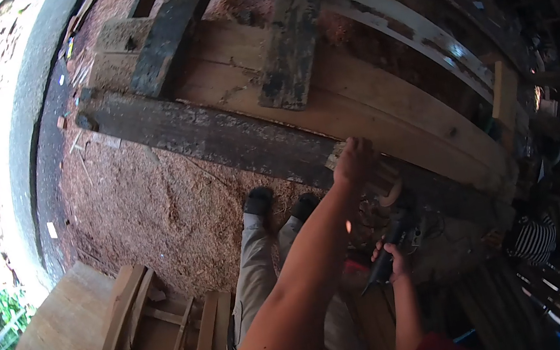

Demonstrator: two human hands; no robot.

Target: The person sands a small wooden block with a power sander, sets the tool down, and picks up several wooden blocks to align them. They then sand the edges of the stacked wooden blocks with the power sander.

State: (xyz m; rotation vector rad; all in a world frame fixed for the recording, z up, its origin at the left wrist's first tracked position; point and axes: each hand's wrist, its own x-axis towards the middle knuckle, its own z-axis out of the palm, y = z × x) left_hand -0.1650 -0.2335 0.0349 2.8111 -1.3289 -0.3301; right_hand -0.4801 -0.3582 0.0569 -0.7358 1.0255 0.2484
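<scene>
My left hand (357, 160) reaches forward to the dark, weathered beam (216, 140), its fingers curled over a small pale wood piece (334, 156) at the beam's edge. Close below that hand, a curved light-coloured wood piece (392, 194) shows against the shadow. Lower right, my right hand (394, 263) is wrapped round a dark power tool (396, 232) shaped like an angle grinder. The tool points away from me, its front end near the curved piece and partly lost in shadow.
Wide planks (373, 112) lie beyond the beam, crossed by a worn board (292, 41). Wood shavings (150, 188) cover the ground around my shoes (258, 200). Lower left are a plywood sheet (63, 334) and wooden strips (122, 313). A striped cloth (533, 239) is at right.
</scene>
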